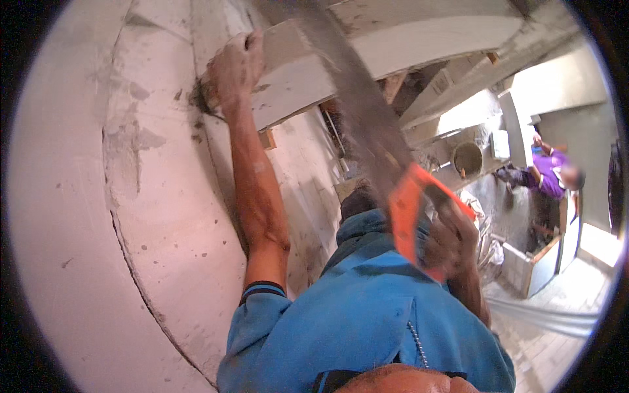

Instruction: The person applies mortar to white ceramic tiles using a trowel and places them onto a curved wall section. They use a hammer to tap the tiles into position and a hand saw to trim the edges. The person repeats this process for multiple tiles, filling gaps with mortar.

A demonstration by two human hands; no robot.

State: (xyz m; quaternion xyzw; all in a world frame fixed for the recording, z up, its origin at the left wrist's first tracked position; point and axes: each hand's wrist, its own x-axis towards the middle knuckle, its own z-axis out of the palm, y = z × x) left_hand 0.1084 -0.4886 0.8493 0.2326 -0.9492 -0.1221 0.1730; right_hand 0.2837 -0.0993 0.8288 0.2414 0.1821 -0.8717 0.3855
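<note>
My right hand (pixel 452 241) is closed round the orange handle (pixel 407 213) of a handsaw. From that handle the long grey blade (pixel 363 98) slants up and to the left, across the front of a pale board or ledge (pixel 432 42), and its outline is smeared by motion. Whether the teeth touch anything cannot be seen. My left hand (pixel 234 71) is closed in a fist against the wall, beside the board's left end. A dark patch or edge shows under its fingers, and what they hold, if anything, is hidden.
A stained, cracked pale wall (pixel 157 196) fills the left side. Below the board are small wooden pieces (pixel 267 139) and a dark gap. At the right, lower down, stand a bucket (pixel 467 159), a box-like bench (pixel 540 268) and a person in purple (pixel 550 171).
</note>
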